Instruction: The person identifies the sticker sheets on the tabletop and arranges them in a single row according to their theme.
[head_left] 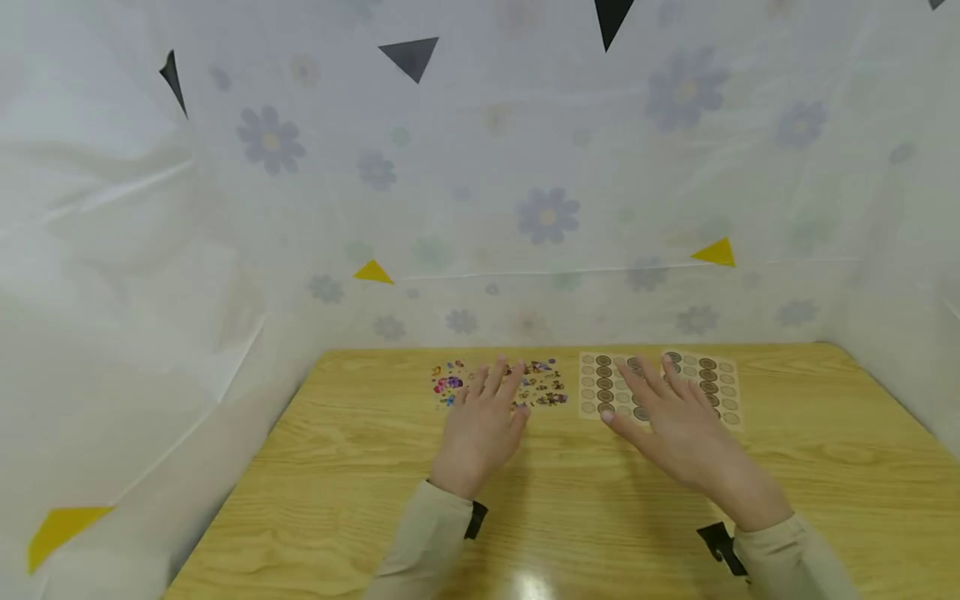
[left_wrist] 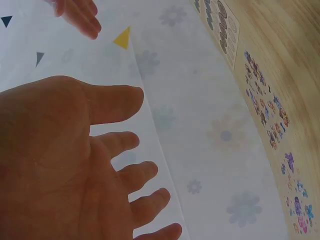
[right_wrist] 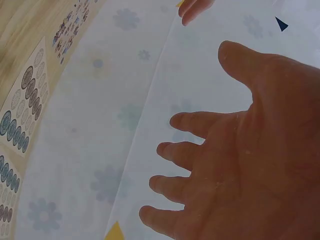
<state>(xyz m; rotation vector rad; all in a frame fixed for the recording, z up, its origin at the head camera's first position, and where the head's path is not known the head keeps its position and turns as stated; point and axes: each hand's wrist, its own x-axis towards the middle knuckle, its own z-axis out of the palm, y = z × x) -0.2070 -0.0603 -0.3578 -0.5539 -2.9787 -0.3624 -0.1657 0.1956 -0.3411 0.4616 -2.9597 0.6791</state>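
My left hand (head_left: pixel 480 433) is held over the wooden table with its fingers spread and nothing in its grasp. Behind its fingertips in the head view lie clear sheets of small colourful cartoon stickers (head_left: pixel 553 388), partly hidden by the hand. My right hand (head_left: pixel 675 425) hovers further right, also empty, fingers extended and thumb out to the side. It overlaps two pale sheets of round dark and light stickers, one to the left (head_left: pixel 604 384) and one to the right (head_left: pixel 708 377). Both wrist views show bare palms, the left palm (left_wrist: pixel 55 160) and the right palm (right_wrist: pixel 250 150).
The table (head_left: pixel 322 475) has a wood-grain top. A white flower-patterned sheet (head_left: pixel 480 250) hangs behind it, with yellow triangles (head_left: pixel 716 252) and dark triangles (head_left: pixel 412 57) on it. White sheeting (head_left: pixel 112 292) also rises on the left side.
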